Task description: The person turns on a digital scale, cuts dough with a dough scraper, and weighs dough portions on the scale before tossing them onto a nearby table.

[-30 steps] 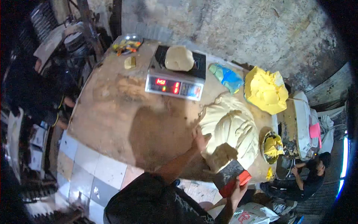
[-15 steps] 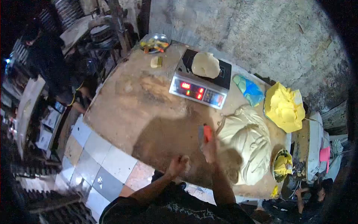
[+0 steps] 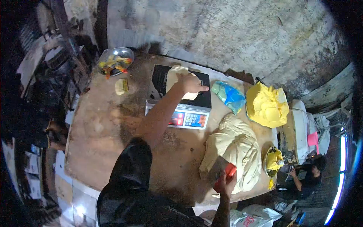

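On the silver, black-topped scale (image 3: 196,120), the pale, rounded dough piece (image 3: 174,78) is touched by the left hand (image 3: 191,83), its grip's closure untellable; the red-handled scraper (image 3: 230,169) is clasped by the right hand (image 3: 227,184). Downward pressure is best avoided.

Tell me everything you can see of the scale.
The scale has a flat black top and a pale, metallic-looking front panel with red lit digits and a keypad of light buttons on blue, orange at its right end. It stands on the table, near the wall. A lump of dough rests on its top, with the left hand on the dough. The forearm hides part of the panel, so the full reading cannot be told.
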Tool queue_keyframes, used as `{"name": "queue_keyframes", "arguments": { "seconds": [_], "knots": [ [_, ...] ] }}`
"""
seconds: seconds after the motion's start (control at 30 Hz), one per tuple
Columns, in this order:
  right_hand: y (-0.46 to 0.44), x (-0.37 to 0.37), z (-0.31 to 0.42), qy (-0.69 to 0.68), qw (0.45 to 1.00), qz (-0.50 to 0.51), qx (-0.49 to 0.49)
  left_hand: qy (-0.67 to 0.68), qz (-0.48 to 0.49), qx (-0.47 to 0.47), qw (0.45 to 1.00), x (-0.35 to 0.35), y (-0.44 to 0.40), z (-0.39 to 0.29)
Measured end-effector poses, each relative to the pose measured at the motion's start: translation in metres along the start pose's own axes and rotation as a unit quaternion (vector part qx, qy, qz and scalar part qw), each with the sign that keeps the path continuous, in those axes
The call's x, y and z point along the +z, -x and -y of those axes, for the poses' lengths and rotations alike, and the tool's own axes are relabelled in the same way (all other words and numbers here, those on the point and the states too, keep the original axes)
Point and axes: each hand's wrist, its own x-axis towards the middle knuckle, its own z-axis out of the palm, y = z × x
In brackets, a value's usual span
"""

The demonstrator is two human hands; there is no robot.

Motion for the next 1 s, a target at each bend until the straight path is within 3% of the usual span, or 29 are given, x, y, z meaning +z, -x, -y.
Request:
{"name": "queue_keyframes", "arguments": {
  "seconds": [0.03, 0.07, 0.1, 0.13, 0.17, 0.2, 0.23, 0.27, 0.3, 0.33, 0.47, 0.5, 0.53, 0.6, 0.63, 0.7, 0.77, 0.8, 0.83, 0.9, 0.97, 1.0],
  "knots": [
    [0.004, -0.016, -0.041, 0.003, 1.0, -0.017, -0.021, 0.004, -0.066, 0.008, 0.998, -0.002, 0.011, -0.006],
    [0.005, -0.03, -0.08, 0.006, 0.999, -0.029, -0.046, 0.086, -0.221, 0.039, 0.971, 0.006, 0.036, -0.019],
    [0.014, -0.038, -0.081, -0.042, 0.998, -0.052, -0.011, 0.164, -0.371, 0.067, 0.912, 0.018, 0.06, -0.032],
    [0.017, -0.051, -0.1, -0.04, 0.998, -0.047, -0.009, 0.219, -0.394, 0.058, 0.891, 0.05, 0.082, -0.049],
    [0.016, -0.072, -0.129, -0.043, 0.998, -0.048, 0.018, 0.392, -0.299, 0.006, 0.87, 0.061, 0.13, -0.078],
    [0.015, -0.086, -0.146, -0.046, 0.997, -0.049, 0.042, 0.546, -0.179, -0.081, 0.814, 0.105, 0.162, -0.103],
    [0.018, -0.091, -0.133, 0.043, 0.993, -0.102, 0.048, 0.508, -0.239, 0.045, 0.826, 0.211, 0.175, -0.107],
    [0.016, -0.096, -0.125, 0.041, 0.994, -0.092, 0.043, 0.424, -0.043, -0.074, 0.902, 0.222, 0.204, -0.123],
    [0.014, -0.103, -0.12, 0.014, 0.995, -0.094, -0.014, 0.422, -0.051, -0.084, 0.901, 0.242, 0.227, -0.145],
    [0.013, -0.108, -0.122, -0.014, 0.993, -0.096, -0.067, 0.344, -0.118, -0.086, 0.928, 0.268, 0.244, -0.171],
    [0.028, -0.127, -0.087, -0.127, 0.992, -0.018, -0.003, 0.16, -0.227, -0.082, 0.957, 0.308, 0.251, -0.208],
    [0.031, -0.125, -0.101, -0.139, 0.988, -0.06, 0.009, 0.124, -0.235, -0.076, 0.961, 0.304, 0.256, -0.208],
    [0.029, -0.122, -0.117, -0.095, 0.989, -0.05, -0.097, 0.11, -0.224, -0.072, 0.966, 0.308, 0.26, -0.202],
    [0.029, -0.109, -0.122, -0.085, 0.981, 0.006, -0.176, 0.184, -0.157, -0.085, 0.967, 0.324, 0.288, -0.194],
    [0.032, -0.1, -0.086, -0.036, 0.986, 0.092, -0.136, 0.252, -0.114, -0.105, 0.955, 0.341, 0.306, -0.19],
    [0.024, -0.076, -0.082, 0.1, 0.958, 0.192, -0.187, 0.341, -0.05, -0.149, 0.927, 0.379, 0.347, -0.178],
    [0.022, -0.017, -0.085, 0.275, 0.904, 0.205, -0.256, 0.354, 0.003, -0.185, 0.917, 0.336, 0.386, -0.18],
    [0.017, 0.013, -0.094, 0.331, 0.879, 0.204, -0.277, 0.371, 0.037, -0.208, 0.904, 0.273, 0.398, -0.189],
    [-0.004, 0.049, -0.129, 0.272, 0.902, 0.231, -0.244, 0.371, 0.039, -0.203, 0.905, 0.262, 0.4, -0.173],
    [-0.023, 0.074, -0.12, 0.211, 0.921, 0.252, -0.21, 0.543, 0.145, -0.197, 0.803, 0.249, 0.395, -0.137],
    [-0.026, 0.062, -0.031, 0.083, 0.974, 0.159, -0.136, 0.652, -0.091, -0.254, 0.708, 0.236, 0.352, -0.084],
    [-0.031, 0.063, -0.024, 0.09, 0.976, 0.15, -0.133, 0.65, -0.226, -0.179, 0.703, 0.19, 0.309, -0.068]
  ]
}}
